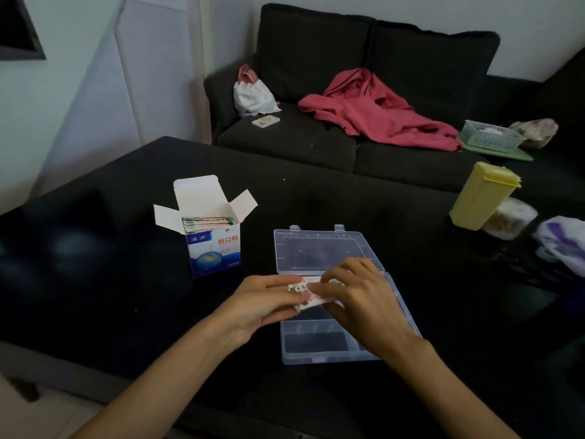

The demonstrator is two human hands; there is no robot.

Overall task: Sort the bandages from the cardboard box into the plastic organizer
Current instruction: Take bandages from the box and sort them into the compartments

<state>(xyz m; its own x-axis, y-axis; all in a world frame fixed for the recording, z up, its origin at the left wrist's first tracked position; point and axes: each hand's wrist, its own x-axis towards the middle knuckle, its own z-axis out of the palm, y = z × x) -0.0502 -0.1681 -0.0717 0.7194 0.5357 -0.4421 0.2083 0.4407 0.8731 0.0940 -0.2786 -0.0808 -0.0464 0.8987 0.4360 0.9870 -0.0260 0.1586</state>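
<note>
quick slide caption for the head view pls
Both hands, left hand and right hand, hold a small stack of paper-wrapped bandages over the open clear plastic organizer.

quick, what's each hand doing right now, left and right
Left hand: pinching the stack of bandages above the plastic organizer.
Right hand: fingers curled over the same stack, gripping it.

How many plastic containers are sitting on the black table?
3: the clear organizer open under the hands, a yellow lidded container far right, a clear tub beside it. Others may sit off-frame.
</note>
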